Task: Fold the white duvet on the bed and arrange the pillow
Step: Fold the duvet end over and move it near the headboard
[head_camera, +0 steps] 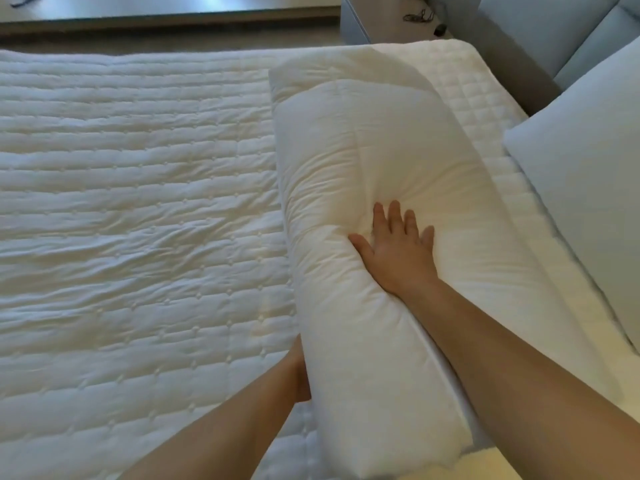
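A white quilted mattress cover (138,209) stretches across the bed, its stitched channels running in long soft ridges dotted with small tufts and rumpled into shallow waves toward the middle. Along the head end of the bed lies the white duvet (363,161), folded into a thick, puffy, oblong bundle with rounded edges, its smooth cotton surface creased where it gives under pressure; a lower layer of the fold shows at its far end, near the far corner of the bed. Beside it, at the right edge of the bed, a plump pale pillow (581,168) leans upward against a padded grey headboard (568,32), close to the duvet bundle, though whether the two touch cannot be told.

The right hand (398,251) lies flat on top of the bundle, fingers straight and slightly spread, pressing a dimple into the filling (wrinkles radiate from the fingertips). The left hand (299,372) reaches against the bundle's near left side; its fingers are hidden behind the fabric, so its grasp cannot be told. A grey bedside cabinet (360,22) with a dark tangled cord on top stands beyond the far corner of the bed.
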The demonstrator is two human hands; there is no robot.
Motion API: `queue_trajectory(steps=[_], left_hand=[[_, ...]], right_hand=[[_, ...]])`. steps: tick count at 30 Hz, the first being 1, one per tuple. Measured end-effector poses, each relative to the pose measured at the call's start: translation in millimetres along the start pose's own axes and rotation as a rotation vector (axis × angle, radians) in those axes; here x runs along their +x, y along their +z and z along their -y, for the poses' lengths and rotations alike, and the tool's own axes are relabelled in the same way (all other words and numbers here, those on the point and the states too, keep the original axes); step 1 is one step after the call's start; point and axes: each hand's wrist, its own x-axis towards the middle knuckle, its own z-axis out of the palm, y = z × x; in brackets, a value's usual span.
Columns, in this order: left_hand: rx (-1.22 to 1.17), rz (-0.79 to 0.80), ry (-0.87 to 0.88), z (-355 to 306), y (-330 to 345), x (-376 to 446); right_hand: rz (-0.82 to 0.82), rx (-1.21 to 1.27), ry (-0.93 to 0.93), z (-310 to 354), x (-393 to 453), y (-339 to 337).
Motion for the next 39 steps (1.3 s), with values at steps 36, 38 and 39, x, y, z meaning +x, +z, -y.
queue_trajectory(steps=[36,38,39], left_hand=[[1.337,-0.301,0.872,-313,-20,200],[1.354,-0.336,0.861,-312,-17,203],[1.377,-0.367,0.859,-309,-15,205]], right_hand=[[-0.259,-0.086,-0.044,23,56,175],[-0.273,-0.065,-0.043,24,60,176],[-0.274,-0.052,-0.048,24,62,178]])
